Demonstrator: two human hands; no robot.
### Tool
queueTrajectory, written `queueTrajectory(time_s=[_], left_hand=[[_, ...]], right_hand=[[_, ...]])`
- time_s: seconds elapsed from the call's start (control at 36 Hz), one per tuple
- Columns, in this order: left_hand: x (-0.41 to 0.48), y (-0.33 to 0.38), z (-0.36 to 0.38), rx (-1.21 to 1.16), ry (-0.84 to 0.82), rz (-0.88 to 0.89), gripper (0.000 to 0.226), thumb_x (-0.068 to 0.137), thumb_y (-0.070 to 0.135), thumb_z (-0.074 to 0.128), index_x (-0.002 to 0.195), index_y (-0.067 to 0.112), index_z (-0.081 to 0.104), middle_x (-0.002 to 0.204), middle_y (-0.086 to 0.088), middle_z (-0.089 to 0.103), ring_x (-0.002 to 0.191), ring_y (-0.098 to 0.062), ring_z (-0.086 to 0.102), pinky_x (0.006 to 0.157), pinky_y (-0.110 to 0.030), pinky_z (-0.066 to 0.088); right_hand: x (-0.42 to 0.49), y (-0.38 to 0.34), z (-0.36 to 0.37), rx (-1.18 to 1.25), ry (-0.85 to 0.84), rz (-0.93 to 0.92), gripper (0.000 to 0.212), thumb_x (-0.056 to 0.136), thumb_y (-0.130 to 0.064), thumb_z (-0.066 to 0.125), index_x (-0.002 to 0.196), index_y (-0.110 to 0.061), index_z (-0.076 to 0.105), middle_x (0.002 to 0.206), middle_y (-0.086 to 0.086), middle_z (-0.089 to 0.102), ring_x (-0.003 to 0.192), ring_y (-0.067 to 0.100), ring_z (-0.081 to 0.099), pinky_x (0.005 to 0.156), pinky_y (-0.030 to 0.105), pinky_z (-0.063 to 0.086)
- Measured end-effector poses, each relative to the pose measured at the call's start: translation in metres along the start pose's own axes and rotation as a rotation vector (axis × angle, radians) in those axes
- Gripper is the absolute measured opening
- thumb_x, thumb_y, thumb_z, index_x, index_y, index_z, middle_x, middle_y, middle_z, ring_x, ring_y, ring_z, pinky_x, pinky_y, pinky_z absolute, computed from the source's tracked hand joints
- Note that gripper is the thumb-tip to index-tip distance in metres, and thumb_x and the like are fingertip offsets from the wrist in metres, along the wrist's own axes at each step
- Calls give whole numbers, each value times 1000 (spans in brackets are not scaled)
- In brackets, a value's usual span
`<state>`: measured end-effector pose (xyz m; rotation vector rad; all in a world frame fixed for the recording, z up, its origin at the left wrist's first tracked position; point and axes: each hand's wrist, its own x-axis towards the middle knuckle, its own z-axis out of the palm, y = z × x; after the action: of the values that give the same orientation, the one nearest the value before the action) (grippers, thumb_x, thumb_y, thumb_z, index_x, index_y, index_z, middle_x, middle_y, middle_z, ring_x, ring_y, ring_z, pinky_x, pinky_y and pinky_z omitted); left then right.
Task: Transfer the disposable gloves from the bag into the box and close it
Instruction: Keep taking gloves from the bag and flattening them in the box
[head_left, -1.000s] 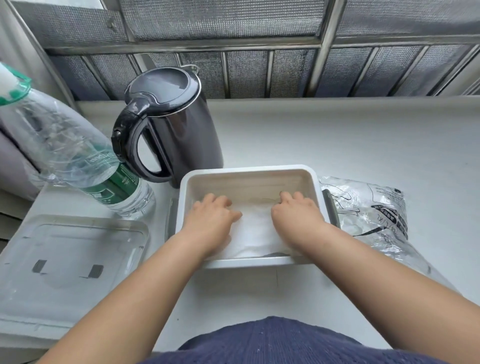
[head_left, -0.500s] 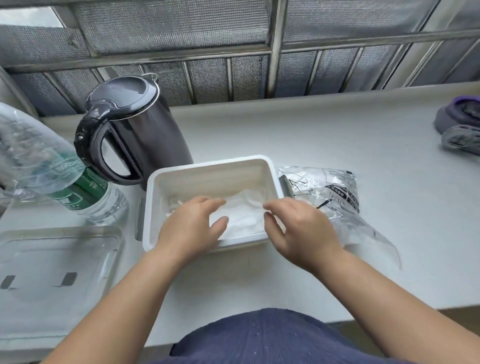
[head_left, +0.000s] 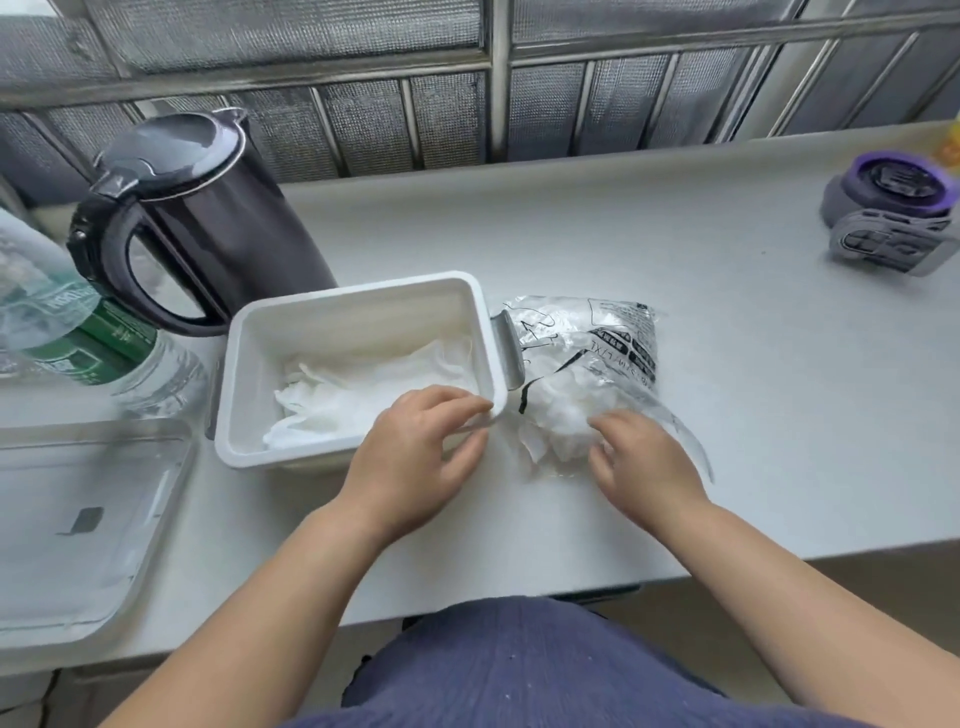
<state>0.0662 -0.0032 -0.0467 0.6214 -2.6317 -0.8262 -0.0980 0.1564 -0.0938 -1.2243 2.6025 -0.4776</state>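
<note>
Gloves in box: a crumpled white heap of disposable gloves (head_left: 363, 400) is seen on the floor of the box, toward its near side.
Gloves in bag: the remaining gloves (head_left: 563, 415) are bunched at the near end of the bag.
Bag: the clear printed bag (head_left: 602, 348) is laid flat on the worktop, just right of the box and touching its grey latch (head_left: 506, 353).
Box: the white rectangular box (head_left: 358, 293) is left uncovered, with its long side facing the person.
Lid: the transparent lid (head_left: 78, 519) is set down apart from the box, at the left edge.
Right hand: the right hand (head_left: 641, 462) is placed on the near end of the bag, its fingers and thumb curled onto the film.
Left hand: the left hand (head_left: 415, 462) is arched over the near right corner of the box, fingertips at the rim; whether anything is pinched cannot be told.
Behind the box: a dark electric kettle (head_left: 208, 223) is stood upright, and a water bottle (head_left: 78, 338) with a green label is seen tilted to its left.
Far right: a purple-grey object (head_left: 888, 208) is seen well apart from the bag.
Worktop: a pale grey worktop (head_left: 701, 291) is bordered at the back by a window grille (head_left: 498, 78).
</note>
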Motion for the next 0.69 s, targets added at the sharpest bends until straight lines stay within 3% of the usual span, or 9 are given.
queueTrajectory(time_s=[0.14,0.22,0.31,0.36,0.42,0.5,0.58,0.64,0.69], left_hand=[[-2,10,7,-23,55,16,34,82,34,50,101,17,72,99,4,68,92,-8,53,79,-36,52],[-6,11,7,-8,90,24,31,82,32,51,100,17,72,98,4,67,92,-9,53,79,-39,52],[-10,10,7,-3,102,17,31,83,32,51,100,18,72,99,5,67,93,-13,57,79,-42,52],[-12,10,9,1,130,12,29,82,30,52,100,18,72,99,5,67,93,-15,59,80,-42,52],[-13,11,12,13,163,7,27,82,28,54,99,17,72,99,4,67,94,-14,57,82,-39,50],[-14,17,15,-4,175,17,27,82,26,54,99,16,71,98,5,66,92,-13,58,82,-26,46],[-14,26,15,-177,94,-53,29,81,29,54,102,19,71,98,17,61,88,-2,57,72,-11,42],[-13,31,15,-288,33,-134,27,82,26,59,107,22,69,102,20,60,90,0,57,69,-12,44],[-13,33,16,-358,-33,-201,32,84,19,66,115,26,65,109,20,59,97,2,56,77,-19,49]], right_hand=[[15,-6,1,-36,-150,28,39,92,-27,51,129,-17,44,132,6,49,120,26,45,87,31,36],[22,-4,7,-124,-138,2,26,87,-25,47,111,-15,50,123,10,53,111,29,48,86,33,38],[19,-2,5,-102,-57,10,36,74,-33,33,98,-24,58,111,1,58,104,26,49,92,38,41],[18,-1,5,-75,-47,13,25,87,-36,33,97,-31,55,118,3,57,102,23,48,87,33,38],[14,-4,1,-3,-157,60,22,94,-18,38,105,-17,58,120,11,56,103,26,50,79,28,34],[2,-10,-6,129,-68,13,25,91,-10,46,110,-10,61,109,7,64,103,26,56,80,30,40],[-7,-21,-23,385,101,-70,14,85,-6,53,92,-11,64,81,1,59,75,13,53,66,21,34],[-9,-28,-36,531,146,-118,13,79,-7,55,78,-19,61,71,-4,54,64,3,48,60,13,34],[-12,-41,-51,677,101,-120,16,74,-14,54,69,-29,54,65,-11,54,59,1,48,57,10,36]])
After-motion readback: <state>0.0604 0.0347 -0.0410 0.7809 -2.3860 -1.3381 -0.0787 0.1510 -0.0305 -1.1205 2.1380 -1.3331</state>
